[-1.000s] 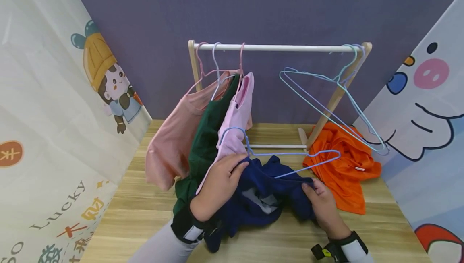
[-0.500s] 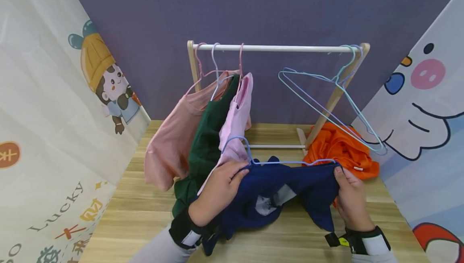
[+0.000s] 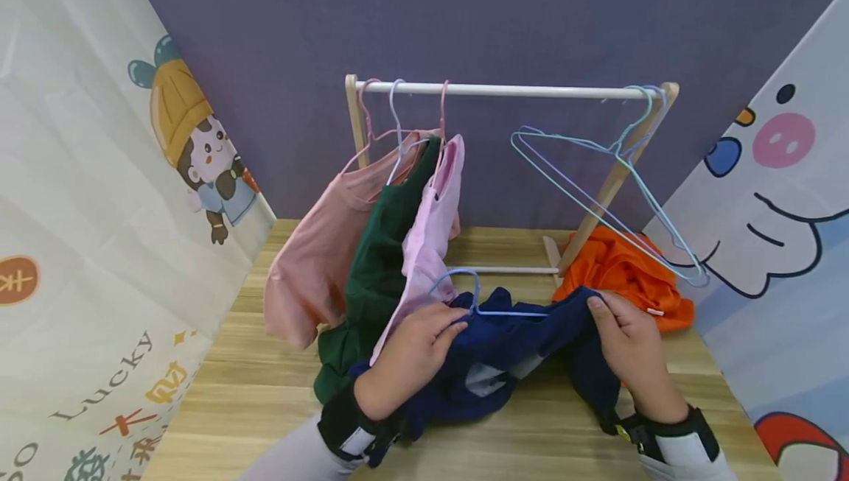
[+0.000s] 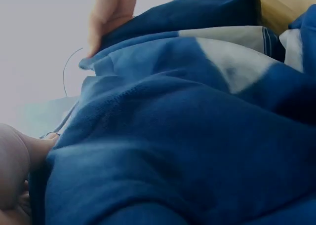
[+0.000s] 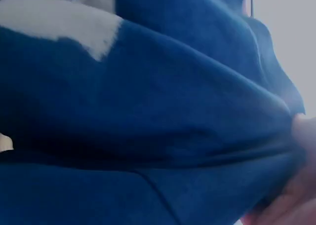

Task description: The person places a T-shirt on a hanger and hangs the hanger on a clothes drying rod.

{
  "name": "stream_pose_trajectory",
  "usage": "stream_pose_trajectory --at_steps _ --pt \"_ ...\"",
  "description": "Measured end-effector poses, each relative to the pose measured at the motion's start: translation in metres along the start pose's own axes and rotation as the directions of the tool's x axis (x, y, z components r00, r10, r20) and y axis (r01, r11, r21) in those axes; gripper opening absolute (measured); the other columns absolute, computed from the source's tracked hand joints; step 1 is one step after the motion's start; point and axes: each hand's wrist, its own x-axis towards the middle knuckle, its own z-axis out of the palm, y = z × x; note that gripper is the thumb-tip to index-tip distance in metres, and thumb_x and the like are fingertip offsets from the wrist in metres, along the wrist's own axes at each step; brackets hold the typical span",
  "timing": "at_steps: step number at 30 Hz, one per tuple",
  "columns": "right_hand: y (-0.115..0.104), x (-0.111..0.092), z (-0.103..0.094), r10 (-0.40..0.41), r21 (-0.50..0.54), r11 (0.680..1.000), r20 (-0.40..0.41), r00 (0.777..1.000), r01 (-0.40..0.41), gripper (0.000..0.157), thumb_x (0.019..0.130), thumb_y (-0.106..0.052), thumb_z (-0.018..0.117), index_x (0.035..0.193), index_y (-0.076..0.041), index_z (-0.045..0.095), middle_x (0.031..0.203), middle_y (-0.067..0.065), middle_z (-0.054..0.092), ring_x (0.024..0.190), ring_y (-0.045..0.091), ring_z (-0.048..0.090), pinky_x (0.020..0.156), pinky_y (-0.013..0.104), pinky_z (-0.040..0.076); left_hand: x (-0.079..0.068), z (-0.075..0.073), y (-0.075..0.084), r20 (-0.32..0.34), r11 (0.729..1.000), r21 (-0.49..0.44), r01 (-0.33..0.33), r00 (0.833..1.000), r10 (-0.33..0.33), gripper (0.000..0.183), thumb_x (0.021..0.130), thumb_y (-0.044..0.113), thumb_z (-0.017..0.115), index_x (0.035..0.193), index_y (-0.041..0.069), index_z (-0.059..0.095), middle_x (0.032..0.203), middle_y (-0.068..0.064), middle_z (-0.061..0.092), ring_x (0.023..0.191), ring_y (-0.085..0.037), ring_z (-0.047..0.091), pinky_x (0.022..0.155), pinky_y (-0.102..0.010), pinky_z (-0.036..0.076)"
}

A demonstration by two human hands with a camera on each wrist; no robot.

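Observation:
A navy shirt (image 3: 491, 352) with a pale print lies bunched over the table in front of me. My left hand (image 3: 414, 345) pinches its neckline beside the hook of a blue hanger (image 3: 511, 313). Most of the hanger's left part is hidden by the hand and cloth, and its right end is covered by the shirt. At the shirt's right shoulder, my right hand (image 3: 630, 341) grips the cloth between thumb and fingers and pulls it taut. Dark blue fabric (image 4: 163, 116) fills much of the left wrist view; the right wrist view shows cloth (image 5: 173, 101) stretched toward the right thumb.
A rack with a white rail (image 3: 504, 89) stands behind. On its left hang a salmon shirt (image 3: 318, 260), a green shirt (image 3: 378, 245) and a pink shirt (image 3: 434, 223). Bare hangers (image 3: 617, 149) hang at right, above a crumpled orange garment (image 3: 617, 267).
My right hand has moved right and up, drawing the shirt's shoulder over the hanger's right end, which was bare a second ago. The hanger's hook has shifted right and down.

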Motion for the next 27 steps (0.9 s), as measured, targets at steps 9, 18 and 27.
stream_pose_trajectory --at_steps 9,18,27 --pt "-0.037 -0.005 0.032 -0.340 -0.134 0.909 0.312 0.887 0.395 0.029 0.092 -0.002 0.074 0.119 -0.013 0.077 0.110 0.002 0.077 0.100 0.020 0.073 0.097 0.019 0.054 0.002 0.008 0.006 0.048 0.998 0.049 -0.033 0.998 0.030 0.020 0.097 0.015 0.072 0.115 0.009 0.079 0.097 -0.001 0.076 0.090 -0.013 0.072 0.084 -0.026 0.058" --pt "-0.030 -0.013 0.051 -0.413 -0.130 0.868 0.346 0.843 0.479 0.030 0.081 -0.005 0.084 0.109 -0.013 0.076 0.099 -0.002 0.075 0.092 0.015 0.071 0.082 0.041 0.060 0.000 0.009 0.008 0.078 0.998 0.058 -0.018 0.997 0.014 0.021 0.098 0.017 0.071 0.117 0.011 0.078 0.098 0.000 0.077 0.089 -0.013 0.071 0.082 -0.026 0.058" --pt "-0.030 -0.009 0.043 -0.345 -0.079 0.921 0.290 0.893 0.381 0.029 0.085 0.001 0.081 0.109 -0.013 0.075 0.102 -0.004 0.073 0.094 0.013 0.068 0.094 0.007 0.046 -0.001 0.006 0.002 0.072 0.999 0.035 0.035 0.997 -0.037 0.022 0.097 0.019 0.073 0.118 0.012 0.078 0.101 0.000 0.076 0.091 -0.012 0.071 0.083 -0.027 0.058"
